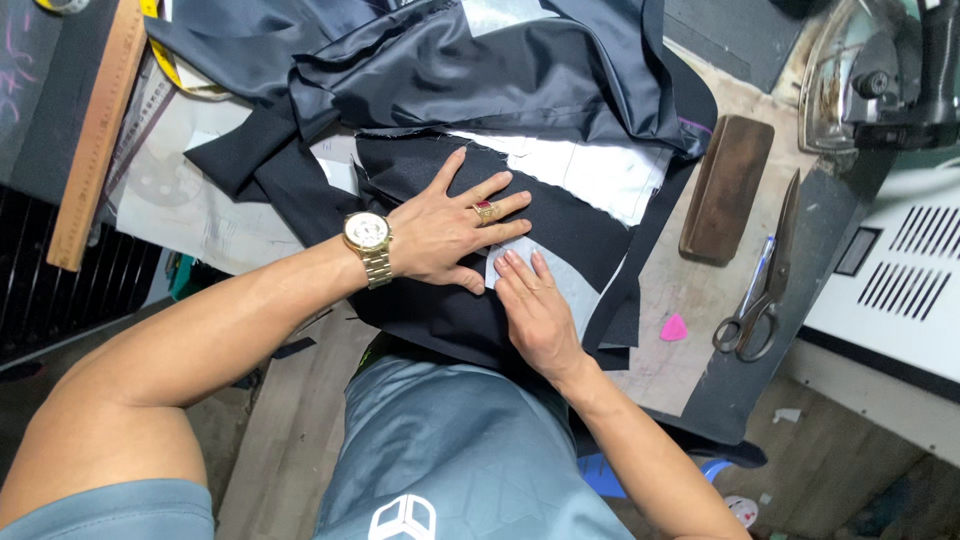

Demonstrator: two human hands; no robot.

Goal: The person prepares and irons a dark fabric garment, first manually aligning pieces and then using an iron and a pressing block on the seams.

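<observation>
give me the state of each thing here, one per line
left hand: flat, fingers spread, pressing the dark fabric
right hand: flat, fingertips on the pale patch
dark fabric: spread out on the table, edges folded over
pale patch: lying flat on the fabric
scissors: closed, lying on the table
iron: resting at the table's far corner
wooden ruler: lying flat
pink chalk: lying loose

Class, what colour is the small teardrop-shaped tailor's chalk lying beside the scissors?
Bright pink. The tailor's chalk lies left of the scissors, clearest in the head view.
</observation>
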